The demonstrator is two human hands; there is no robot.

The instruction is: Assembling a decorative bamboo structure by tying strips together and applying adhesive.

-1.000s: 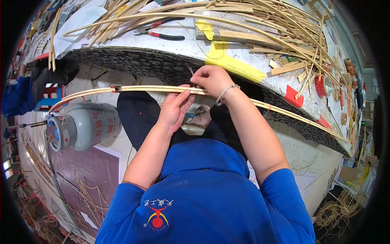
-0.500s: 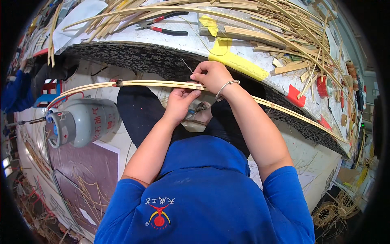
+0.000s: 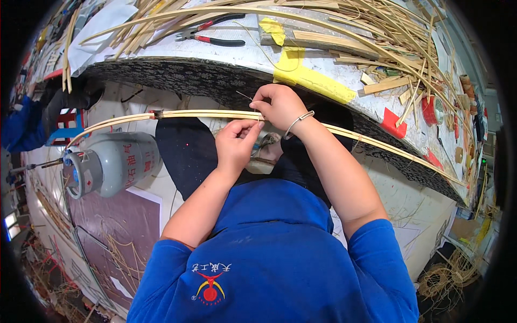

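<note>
A pair of long, pale bamboo strips (image 3: 207, 113) lies side by side across my lap, curving down at both ends. My right hand (image 3: 283, 107) is closed in a pinch just above them, with a thin, stiff strand (image 3: 244, 95) poking out past its fingertips to the upper left. Right below the strips, my left hand (image 3: 235, 142) pinches thumb and forefinger together against them. What lies between those left fingertips is too small to make out. A dark binding (image 3: 156, 114) wraps the strips farther left.
Beyond my hands stands a white worktable (image 3: 161, 60) with red-handled pliers (image 3: 212, 36), yellow tape (image 3: 315, 81), a red tape roll (image 3: 431, 111) and heaped bamboo strips (image 3: 377, 35). A grey gas cylinder (image 3: 121, 160) stands at left under the strips' end. Another person's blue sleeve (image 3: 24, 121) shows far left.
My left hand has slid from gripping the strips to a pinch at their lower edge, near the right fingertips. The strand in my right hand has tipped flatter toward the left.
</note>
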